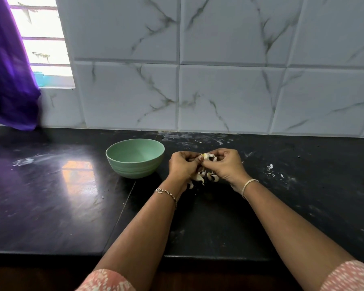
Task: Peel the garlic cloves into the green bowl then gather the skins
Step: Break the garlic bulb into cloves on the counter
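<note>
A pale green bowl (135,157) stands on the black counter and looks empty. Just right of it, my left hand (182,166) and my right hand (226,166) meet above the counter. Both pinch one whitish garlic clove (206,156) between their fingertips. Under the hands, several garlic cloves and curled skins (201,178) lie in a small heap on the counter, partly hidden by my fingers.
The black stone counter (72,196) runs to a marble-tiled wall at the back. A purple cloth (11,80) hangs by the window at the far left. White flecks (270,170) dot the counter on the right. The counter's front edge is close below my forearms.
</note>
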Available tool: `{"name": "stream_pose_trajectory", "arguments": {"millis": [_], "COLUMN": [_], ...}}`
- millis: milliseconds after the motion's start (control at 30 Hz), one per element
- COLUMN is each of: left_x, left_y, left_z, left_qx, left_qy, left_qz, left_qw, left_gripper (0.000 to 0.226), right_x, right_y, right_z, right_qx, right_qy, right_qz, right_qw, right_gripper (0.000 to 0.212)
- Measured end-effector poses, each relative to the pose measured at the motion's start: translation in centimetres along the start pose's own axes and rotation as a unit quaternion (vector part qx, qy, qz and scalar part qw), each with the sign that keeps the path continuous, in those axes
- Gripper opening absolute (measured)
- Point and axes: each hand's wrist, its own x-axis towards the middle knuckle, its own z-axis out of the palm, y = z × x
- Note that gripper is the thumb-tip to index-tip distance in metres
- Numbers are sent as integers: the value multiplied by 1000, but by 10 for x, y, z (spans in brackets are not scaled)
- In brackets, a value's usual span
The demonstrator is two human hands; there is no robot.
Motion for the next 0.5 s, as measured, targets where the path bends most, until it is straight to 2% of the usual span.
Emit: {"name": "stream_pose_trajectory", "arguments": {"millis": [100,300,500], "left_x": [1,3,2], "left_y": [1,-3,0], "left_z": [-1,1,0], "left_qx": [-49,-62,-110], "left_qy": [8,13,-13], "left_qz": [-7,-5,7], "left_qw": [999,998,994], "left_gripper": [14,9,1], "right_x": [-1,3,6], "right_y": [1,4,6], "right_z": [0,4,-2], "right_qx": [71,43,133], "right_qy": [-35,-9,-38], "right_qz": [9,-36,-9], "right_qw": [997,998,990], "right_gripper": [23,18,19]}}
